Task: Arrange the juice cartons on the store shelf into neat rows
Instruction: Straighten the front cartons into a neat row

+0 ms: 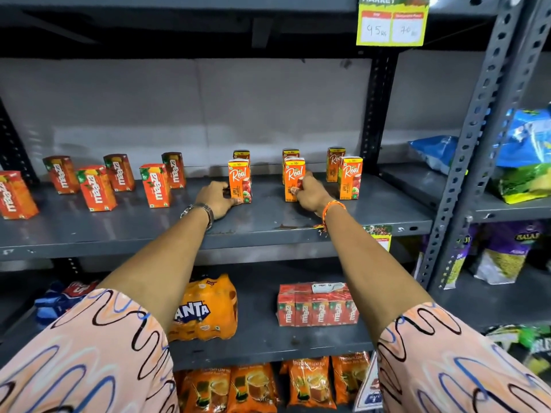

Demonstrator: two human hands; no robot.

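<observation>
Several orange Real apple juice cartons stand upright on the grey metal shelf (pixel 179 234), in pairs front to back. My left hand (pixel 219 201) grips the base of the left front Real carton (pixel 239 180). My right hand (pixel 310 193) wraps the side of the middle front Real carton (pixel 293 178). A third front Real carton (pixel 351 177) stands free at the right, with another (pixel 334 163) behind it. On the left of the shelf several red Maaza cartons (pixel 97 187) stand scattered and slightly turned.
A perforated upright post (pixel 477 138) bounds the shelf at the right, with snack bags (pixel 524 162) beyond it. Below sit a Fanta bottle pack (pixel 205 308) and a wrapped Maaza multipack (pixel 317 305). Tea packets (pixel 256 386) fill the lowest shelf. A price tag (pixel 392 22) hangs above.
</observation>
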